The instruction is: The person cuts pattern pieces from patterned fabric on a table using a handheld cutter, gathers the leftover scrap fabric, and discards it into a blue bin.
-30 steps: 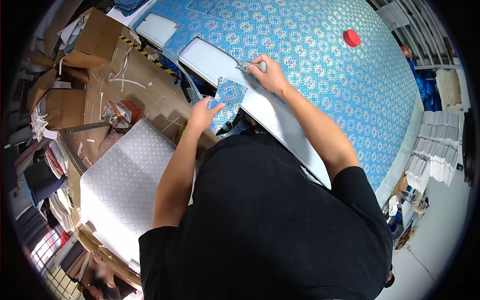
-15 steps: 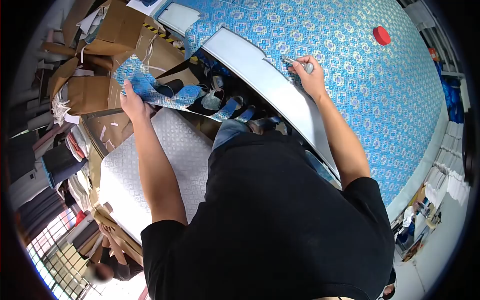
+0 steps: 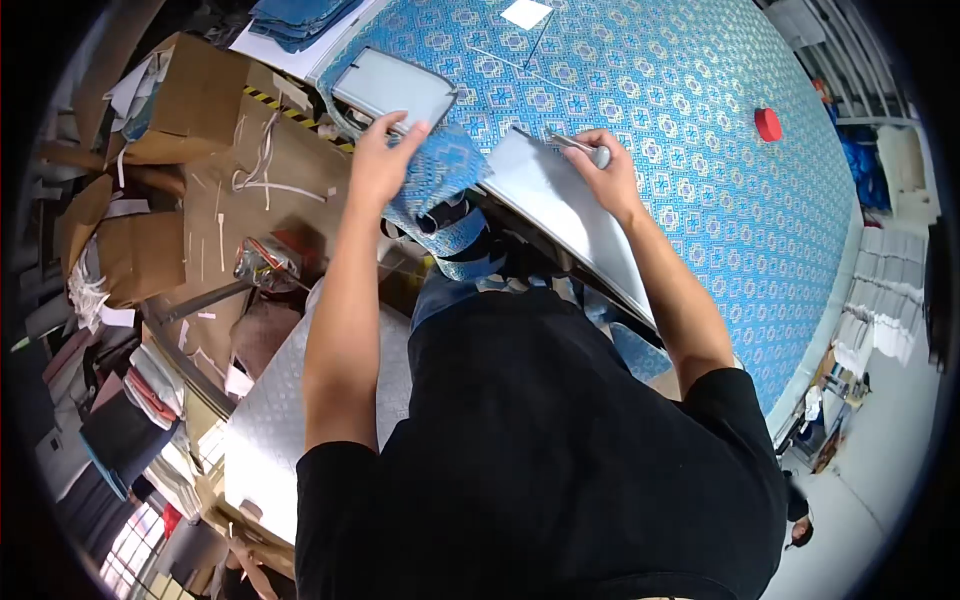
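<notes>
My left hand (image 3: pixel 385 160) is closed on a strip of blue patterned fabric (image 3: pixel 445 170) at the table's near edge. The strip hangs down from it in curls in front of my legs. My right hand (image 3: pixel 610 175) grips a silver cutting tool (image 3: pixel 573 146) with a rounded end; its exact kind is not clear. That hand is over the blue patterned fabric sheet (image 3: pixel 690 200) covering the table, beside a bare white stretch (image 3: pixel 560 195) along the edge. Another white piece (image 3: pixel 397 88) with a ragged dark border lies just beyond my left hand.
A red round object (image 3: pixel 768 124) and a white square (image 3: pixel 526 13) lie on the sheet. Folded blue cloth (image 3: pixel 295 20) is stacked at the far left corner. Cardboard boxes (image 3: pixel 200 100) stand on the left floor. Other people are partly visible along the bottom edges.
My left hand has moved from out on the left to the table edge, bringing the fabric strip along. My right hand has shifted slightly, still holding the tool. The view has also shifted.
</notes>
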Demonstrator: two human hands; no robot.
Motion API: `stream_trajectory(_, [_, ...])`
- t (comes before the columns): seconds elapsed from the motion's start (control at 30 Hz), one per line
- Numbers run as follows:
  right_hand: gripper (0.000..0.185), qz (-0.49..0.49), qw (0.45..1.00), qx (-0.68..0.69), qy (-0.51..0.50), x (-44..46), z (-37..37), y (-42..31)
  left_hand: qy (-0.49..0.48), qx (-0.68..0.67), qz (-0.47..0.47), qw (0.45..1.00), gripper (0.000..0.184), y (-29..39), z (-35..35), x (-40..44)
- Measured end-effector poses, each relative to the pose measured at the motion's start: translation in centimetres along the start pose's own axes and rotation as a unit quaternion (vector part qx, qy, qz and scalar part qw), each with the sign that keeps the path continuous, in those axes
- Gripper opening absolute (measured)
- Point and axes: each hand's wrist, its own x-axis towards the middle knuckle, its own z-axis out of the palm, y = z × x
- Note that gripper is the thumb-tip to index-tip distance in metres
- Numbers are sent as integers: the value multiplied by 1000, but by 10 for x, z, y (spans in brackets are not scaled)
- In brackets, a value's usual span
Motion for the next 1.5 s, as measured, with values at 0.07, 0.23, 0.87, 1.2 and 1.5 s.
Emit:
stream_trajectory(0.07, [21,7,997,-54,-45,18,24,-21,-58,55,-25,996,76,1,20,6])
stream_trajectory(0.23, [21,-36,966,-230,-115,40,39,-48,-145,165,-54,974,67,15,31,16])
stream_trajectory(0.87, [15,-139,936,-257,-196,99,71,-62,-200,224,-119,946,69,-10,25,30])
stream_trajectory(1.2, [18,-138,931,-271,-204,124,102,-73,-193,182,-63,962,64,-19,21,27])
stream_trajectory(1.5, [18,-73,970,-157,-169,148,122,-93,-13,-83,-97,992,49,-91,-88,50])
